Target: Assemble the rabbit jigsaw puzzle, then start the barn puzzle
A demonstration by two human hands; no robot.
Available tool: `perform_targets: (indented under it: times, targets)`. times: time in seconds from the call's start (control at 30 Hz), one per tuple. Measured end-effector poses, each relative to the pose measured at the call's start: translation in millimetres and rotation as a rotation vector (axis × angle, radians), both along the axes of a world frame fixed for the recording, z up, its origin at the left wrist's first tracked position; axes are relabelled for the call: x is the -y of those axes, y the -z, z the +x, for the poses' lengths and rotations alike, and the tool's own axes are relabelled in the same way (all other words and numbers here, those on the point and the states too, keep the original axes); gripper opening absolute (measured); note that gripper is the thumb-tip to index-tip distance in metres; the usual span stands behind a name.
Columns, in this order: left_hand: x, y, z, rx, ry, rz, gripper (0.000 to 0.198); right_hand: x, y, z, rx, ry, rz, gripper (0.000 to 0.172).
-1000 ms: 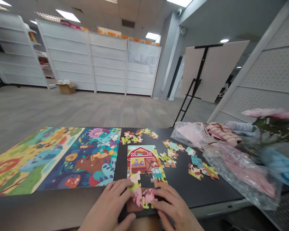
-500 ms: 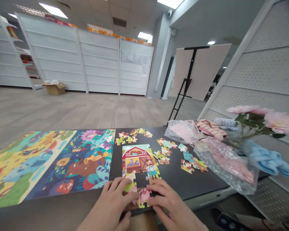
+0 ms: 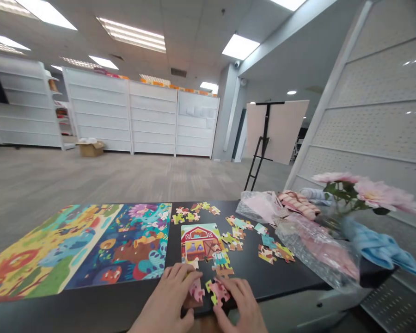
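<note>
A partly joined jigsaw puzzle (image 3: 198,245) with a red barn and a farmer lies on the black table. My left hand (image 3: 175,289) bends over its lower left, fingers on a pink-patterned puzzle piece (image 3: 196,293) and thumb by the near edge. Just to the right, my right hand (image 3: 241,296) grips a puzzle piece with a pink animal and green edges (image 3: 219,291) between thumb and fingers. That piece is tilted and apart from the left one, with a dark gap between them. My fingers hide part of both pieces.
Loose puzzle pieces (image 3: 233,239) lie right of and behind the puzzle. Two finished picture sheets (image 3: 138,249) cover the left side. Plastic-wrapped pink cloth (image 3: 319,245), a blue cloth (image 3: 370,243) and pink flowers (image 3: 370,189) stand at the right. An easel (image 3: 263,138) is beyond.
The right hand's piece has turned and shifted slightly right, away from the left piece. My left hand stays on the puzzle. The view has tipped upward.
</note>
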State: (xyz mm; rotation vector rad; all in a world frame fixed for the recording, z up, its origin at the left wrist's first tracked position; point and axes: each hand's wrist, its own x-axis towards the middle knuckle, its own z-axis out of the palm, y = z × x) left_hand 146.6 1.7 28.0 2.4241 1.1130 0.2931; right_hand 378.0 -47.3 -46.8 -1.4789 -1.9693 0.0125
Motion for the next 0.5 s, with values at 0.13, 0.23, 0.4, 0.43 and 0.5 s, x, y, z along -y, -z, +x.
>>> perform_targets:
  times: [0.13, 0.23, 0.4, 0.43, 0.5]
  targets:
    - [2, 0.0, -1, 0.008, 0.031, 0.048, 0.066, -4, 16.4, -14, 0.091, 0.101, 0.098, 0.031]
    - [2, 1.2, -2, 0.012, 0.066, 0.087, 0.059, 0, 6.6, -26, 0.121, 0.084, 0.066, 0.028]
    - [0, 7.2, -3, 0.047, 0.074, 0.095, 0.059, 6, -18.4, -23, 0.103, -0.038, 0.004, 0.041]
    - [0, 9.5, -4, 0.053, 0.071, 0.093, 0.059, 7, -22.6, -20, 0.099, -0.068, -0.013, 0.044]
    - [-3, 14.6, -5, 0.064, 0.055, 0.082, 0.063, 6, -30.3, -13, 0.105, -0.126, -0.050, 0.044]
